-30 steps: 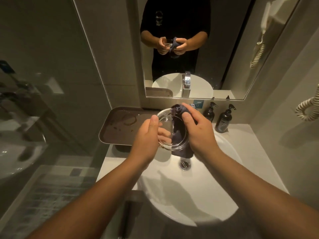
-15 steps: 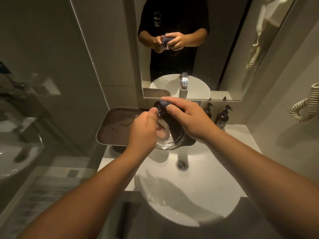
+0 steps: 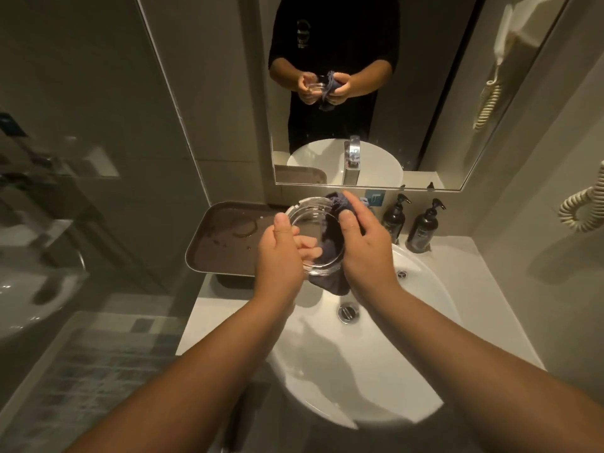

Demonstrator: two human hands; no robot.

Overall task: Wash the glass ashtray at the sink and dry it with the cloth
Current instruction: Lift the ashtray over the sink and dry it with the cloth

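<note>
I hold the round clear glass ashtray above the back edge of the white sink, tilted up toward me. My left hand grips its left rim, thumb on top and fingers showing through the glass. My right hand presses a dark blue-grey cloth against the ashtray's right side and underside. Part of the cloth bunches above the rim and part hangs below it. The tap itself is hidden behind my hands and shows only in the mirror.
A dark wet tray sits on the counter to the left of the sink. Two dark pump bottles stand at the back right. The drain lies below my hands. A mirror hangs ahead, and a coiled cord on the right wall.
The ashtray has turned and tilted in my hands. My right hand has slid the cloth from the top of the rim down round the right side and underside.
</note>
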